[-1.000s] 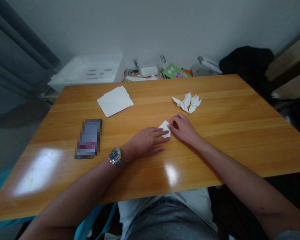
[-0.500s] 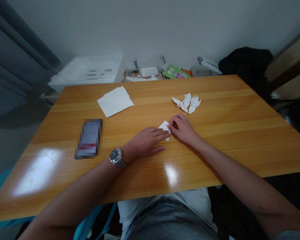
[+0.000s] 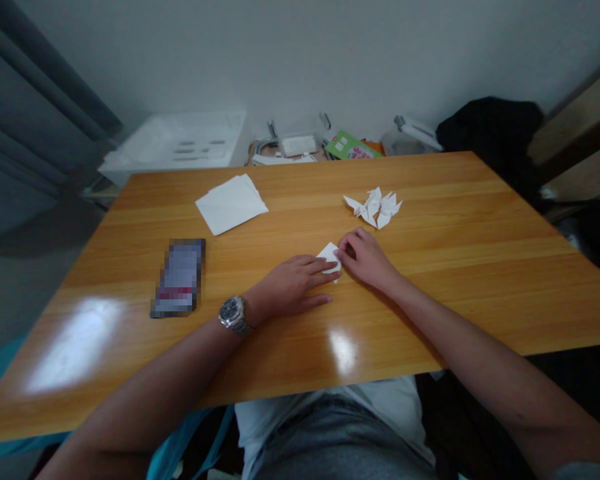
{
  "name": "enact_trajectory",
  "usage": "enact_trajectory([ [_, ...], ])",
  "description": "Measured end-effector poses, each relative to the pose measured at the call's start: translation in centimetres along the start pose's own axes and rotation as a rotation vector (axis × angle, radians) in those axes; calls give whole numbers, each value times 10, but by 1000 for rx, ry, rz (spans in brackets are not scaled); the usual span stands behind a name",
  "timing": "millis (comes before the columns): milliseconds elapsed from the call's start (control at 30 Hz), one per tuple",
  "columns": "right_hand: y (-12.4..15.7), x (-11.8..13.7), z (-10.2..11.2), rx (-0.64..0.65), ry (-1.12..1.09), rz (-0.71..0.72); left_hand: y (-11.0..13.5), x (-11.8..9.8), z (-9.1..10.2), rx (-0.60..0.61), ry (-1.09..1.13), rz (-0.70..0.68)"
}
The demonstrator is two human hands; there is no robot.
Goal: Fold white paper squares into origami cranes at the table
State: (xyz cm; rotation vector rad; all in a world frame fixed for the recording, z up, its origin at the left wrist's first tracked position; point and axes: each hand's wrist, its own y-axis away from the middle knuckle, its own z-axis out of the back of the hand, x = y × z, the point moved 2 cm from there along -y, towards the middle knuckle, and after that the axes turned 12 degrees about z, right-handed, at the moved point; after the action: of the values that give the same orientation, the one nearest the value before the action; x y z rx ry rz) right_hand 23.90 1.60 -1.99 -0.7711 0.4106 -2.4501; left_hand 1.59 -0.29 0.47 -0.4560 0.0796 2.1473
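1. Our wooden desk was glossy.
2. We had sheets toward its far-left corner, a phone toward the left edge.
3. Folded figures lay toward the far edge, a folded paper mid-desk.

Bare left hand: palm down, fingers extended and slightly parted, thumb apart on the near side, tips directed toward the right hand. Bare left forearm slants in from lower left. Bare right hand: fingers curled, thumb and index tips close together; pinch contact not resolvable. Bare right forearm slants in from lower right. Hands just beside each other.
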Motion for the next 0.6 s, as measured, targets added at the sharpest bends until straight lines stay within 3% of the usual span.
enact_trajectory([
  [200,-1,0,0,9,-1,-8,2,3,6,50,32,-24],
  [600,4,-1,17,105,-23,78,3,2,3,9,18,9],
])
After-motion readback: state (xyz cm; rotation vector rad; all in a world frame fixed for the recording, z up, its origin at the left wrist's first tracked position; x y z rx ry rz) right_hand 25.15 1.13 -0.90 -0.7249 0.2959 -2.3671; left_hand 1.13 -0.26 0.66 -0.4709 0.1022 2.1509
